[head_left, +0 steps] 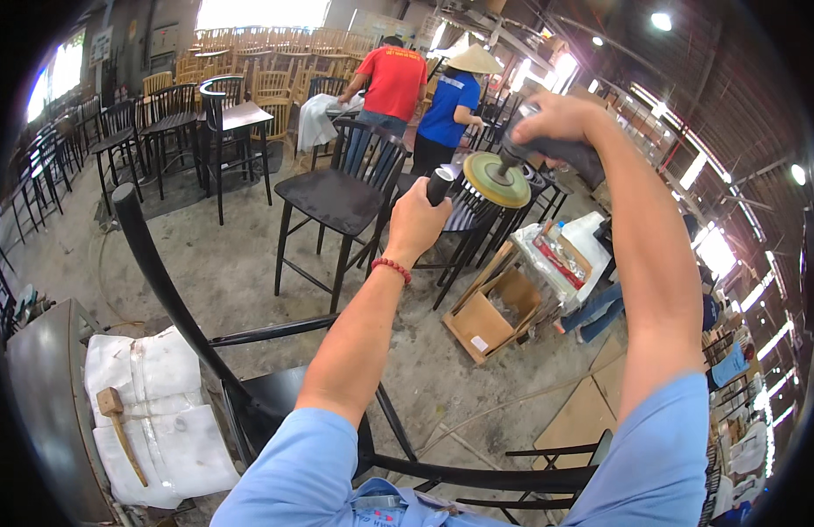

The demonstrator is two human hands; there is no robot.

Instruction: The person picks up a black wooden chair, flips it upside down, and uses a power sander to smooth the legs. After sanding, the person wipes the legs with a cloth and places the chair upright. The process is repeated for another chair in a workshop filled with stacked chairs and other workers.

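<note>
While a wooden mallet [117,422] lies on white padding [157,413] at lower left, a black chair [275,400] tilts up before the worker, its long leg running from the seat near the lap up and leftward to a blunt end [124,198]. At centre the left hand [417,220], arm stretched forward and wearing a red bead bracelet [391,268], has its fingers wrapped around the top of a black chair leg [440,184] that points upward. Just beside it, the sander [512,167] tilts its round yellow-green disc [495,180] toward that leg tip, the tool's axis running up and rightward. The right hand [556,119], elbow bent high, has its fingers clenched on the tool's grey body. On the floor below, an open cardboard box [490,316] holds what cannot be made out. Two people work among chairs beyond.
</note>
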